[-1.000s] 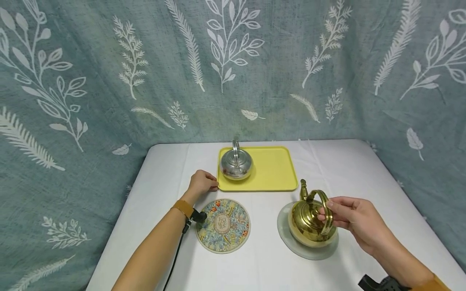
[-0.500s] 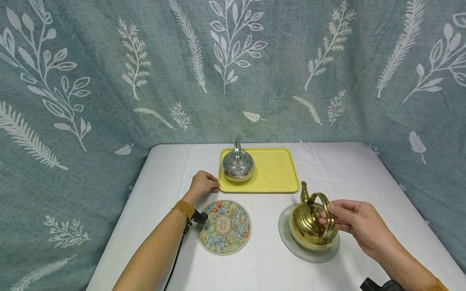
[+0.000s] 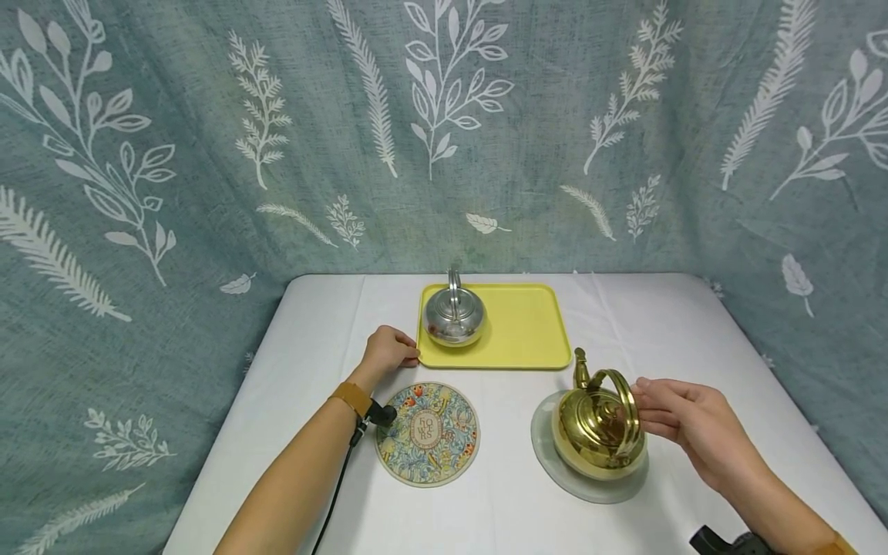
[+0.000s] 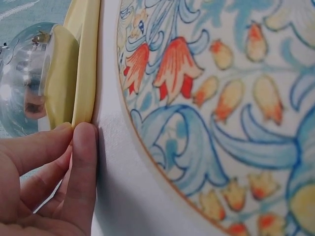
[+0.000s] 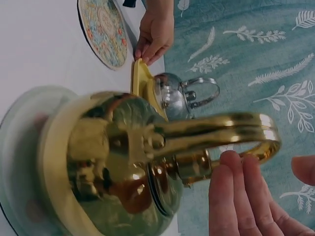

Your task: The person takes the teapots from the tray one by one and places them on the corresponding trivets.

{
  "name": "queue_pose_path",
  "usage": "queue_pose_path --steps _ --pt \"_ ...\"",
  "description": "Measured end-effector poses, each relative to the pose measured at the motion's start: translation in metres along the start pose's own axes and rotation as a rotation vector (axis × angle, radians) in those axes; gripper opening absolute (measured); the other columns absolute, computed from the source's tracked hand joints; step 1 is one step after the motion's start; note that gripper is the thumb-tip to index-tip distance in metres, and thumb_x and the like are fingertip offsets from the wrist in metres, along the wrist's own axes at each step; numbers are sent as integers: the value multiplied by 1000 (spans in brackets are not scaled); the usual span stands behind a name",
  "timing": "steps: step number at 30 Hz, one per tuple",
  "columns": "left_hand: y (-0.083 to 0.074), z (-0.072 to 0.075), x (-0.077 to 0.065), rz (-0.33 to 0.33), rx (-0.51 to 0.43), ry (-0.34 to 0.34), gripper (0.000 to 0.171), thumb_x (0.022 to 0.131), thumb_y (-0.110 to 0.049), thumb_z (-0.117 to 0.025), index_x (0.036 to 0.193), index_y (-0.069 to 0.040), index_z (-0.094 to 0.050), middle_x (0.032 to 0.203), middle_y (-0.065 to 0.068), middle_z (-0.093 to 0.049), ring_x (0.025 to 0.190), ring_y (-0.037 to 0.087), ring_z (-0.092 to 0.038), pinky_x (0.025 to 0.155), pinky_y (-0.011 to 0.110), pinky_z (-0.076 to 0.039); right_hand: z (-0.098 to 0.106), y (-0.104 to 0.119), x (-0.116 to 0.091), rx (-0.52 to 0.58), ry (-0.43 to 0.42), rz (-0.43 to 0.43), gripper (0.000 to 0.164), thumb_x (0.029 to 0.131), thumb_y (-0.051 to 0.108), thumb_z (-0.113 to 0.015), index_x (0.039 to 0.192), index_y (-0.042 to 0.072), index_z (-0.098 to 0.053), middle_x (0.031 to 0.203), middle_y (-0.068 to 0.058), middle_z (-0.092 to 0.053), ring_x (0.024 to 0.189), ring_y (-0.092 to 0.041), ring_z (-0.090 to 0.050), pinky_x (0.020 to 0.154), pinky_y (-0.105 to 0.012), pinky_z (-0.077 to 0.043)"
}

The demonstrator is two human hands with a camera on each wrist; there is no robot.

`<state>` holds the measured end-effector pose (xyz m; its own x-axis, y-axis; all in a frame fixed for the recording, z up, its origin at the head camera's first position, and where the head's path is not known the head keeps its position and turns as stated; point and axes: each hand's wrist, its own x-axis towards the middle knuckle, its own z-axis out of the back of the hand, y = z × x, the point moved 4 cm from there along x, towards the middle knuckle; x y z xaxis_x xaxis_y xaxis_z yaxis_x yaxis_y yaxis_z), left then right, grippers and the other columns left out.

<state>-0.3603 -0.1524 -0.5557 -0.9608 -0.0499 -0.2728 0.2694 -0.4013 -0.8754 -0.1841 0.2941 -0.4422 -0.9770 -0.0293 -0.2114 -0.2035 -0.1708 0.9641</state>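
My left hand pinches the near left corner of a yellow tray between thumb and fingertips. On that tray's left side sits a silver teapot with an arched handle. A brass teapot stands on a round pale, glassy plate at the right, its spout pointing away from me. Just right of its handle is my right hand. In the right wrist view its fingers are straight beside the handle, and the thumb stands apart from it.
A round floral-patterned mat lies in front of the tray, close to my left wrist. White cloth covers the table. A green leaf-print curtain hangs behind it. A black cable trails along my left forearm.
My right hand has let go of the brass teapot's handle and drawn slightly to the right. The teapot stays on its plate, and my left hand keeps its pinch on the tray.
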Motion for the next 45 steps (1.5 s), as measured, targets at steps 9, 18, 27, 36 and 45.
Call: queue_pose_path --steps 9,18,27,36,45 --pt "1 -3 3 15 13 15 9 96 3 -81 104 6 -80 88 15 -77 68 18 -78 64 27 -67 22 53 9 154 37 186 15 113 14 -63 114 12 -78 104 -8 -81 95 -22 -81 86 -32 -66" --pt "1 5 5 24 35 12 8 95 3 -82 102 6 -79 86 16 -77 66 20 -77 63 29 -67 -25 154 55 -201 122 204 62 111 33 -67 150 -12 -50 118 -5 -78 107 -15 -77 97 -31 -63" --pt "0 6 2 27 33 26 10 94 4 -82 103 6 -79 85 16 -77 67 21 -78 63 30 -67 -86 178 121 -266 165 123 70 110 38 -68 156 -11 -48 141 -30 -65 116 -28 -75 96 -31 -64" --pt "1 3 7 12 31 40 7 93 6 -83 98 7 -78 84 15 -76 64 19 -76 62 30 -67 -111 159 160 -251 158 30 65 109 38 -69 154 -7 -54 140 -30 -66 121 -37 -72 95 -36 -65" --pt "2 6 10 -14 24 45 7 94 6 -82 100 7 -78 83 14 -76 63 18 -76 62 30 -67 -131 144 181 -253 147 -16 61 109 34 -70 151 -7 -57 136 -29 -68 118 -38 -74 90 -35 -67"
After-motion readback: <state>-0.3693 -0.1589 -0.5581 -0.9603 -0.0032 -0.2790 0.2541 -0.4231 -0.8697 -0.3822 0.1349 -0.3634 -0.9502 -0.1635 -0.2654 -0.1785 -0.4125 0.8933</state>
